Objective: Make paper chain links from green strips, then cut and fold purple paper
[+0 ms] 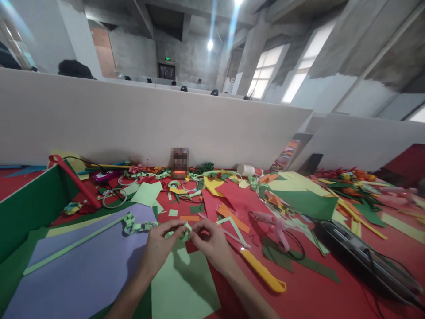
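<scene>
Between my two hands is a curled light green paper strip (187, 230). The fingers of my left hand (162, 243) pinch it from the left, and the fingertips of my right hand (210, 241) close on its right side. A folded light green paper chain (134, 225) trails off to the left, joined to a thin rolled paper stick (76, 243) that lies on a lavender sheet (89, 266). Below my hands lies a light green sheet (182, 283), partly in their shadow.
A yellow utility knife (264, 270) lies right of my hands, with a pink glue gun (274, 223) beyond it. A black corded device (361, 257) is far right. Paper scraps and a tape roll (114, 198) cover the red table before a white partition (149, 119).
</scene>
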`<state>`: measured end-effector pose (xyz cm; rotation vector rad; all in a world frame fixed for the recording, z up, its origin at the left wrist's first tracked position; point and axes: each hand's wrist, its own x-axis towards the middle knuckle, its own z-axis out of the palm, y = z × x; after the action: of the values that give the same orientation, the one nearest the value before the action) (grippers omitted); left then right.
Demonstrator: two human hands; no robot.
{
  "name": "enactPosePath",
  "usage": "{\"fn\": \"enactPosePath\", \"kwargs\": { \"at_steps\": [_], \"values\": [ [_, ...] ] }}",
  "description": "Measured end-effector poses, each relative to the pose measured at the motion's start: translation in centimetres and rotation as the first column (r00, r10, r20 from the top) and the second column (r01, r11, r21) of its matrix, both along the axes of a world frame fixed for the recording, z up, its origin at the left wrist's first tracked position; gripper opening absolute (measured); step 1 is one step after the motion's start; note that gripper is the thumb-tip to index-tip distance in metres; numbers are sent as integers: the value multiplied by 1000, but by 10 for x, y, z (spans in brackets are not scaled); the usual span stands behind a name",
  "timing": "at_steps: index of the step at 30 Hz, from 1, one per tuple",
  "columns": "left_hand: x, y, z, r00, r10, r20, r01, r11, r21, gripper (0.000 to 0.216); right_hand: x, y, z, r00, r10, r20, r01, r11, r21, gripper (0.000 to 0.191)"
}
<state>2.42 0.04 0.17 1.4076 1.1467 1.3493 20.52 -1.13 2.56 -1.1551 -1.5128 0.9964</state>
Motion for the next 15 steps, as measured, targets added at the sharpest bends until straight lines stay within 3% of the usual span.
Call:
{"fn": "enactPosePath", "kwargs": {
  "at_steps": [8, 15],
  "values": [
    [-3, -2, 6, 986, 15, -166, 9, 990, 144, 11, 2, 0, 5, 1000, -11, 11, 10, 1000, 22, 15],
    [-3, -4, 5, 972, -5, -236, 65, 967, 247, 18, 4, 1, 0, 1000, -2, 29, 1, 1000, 18, 12]
  ]
}}
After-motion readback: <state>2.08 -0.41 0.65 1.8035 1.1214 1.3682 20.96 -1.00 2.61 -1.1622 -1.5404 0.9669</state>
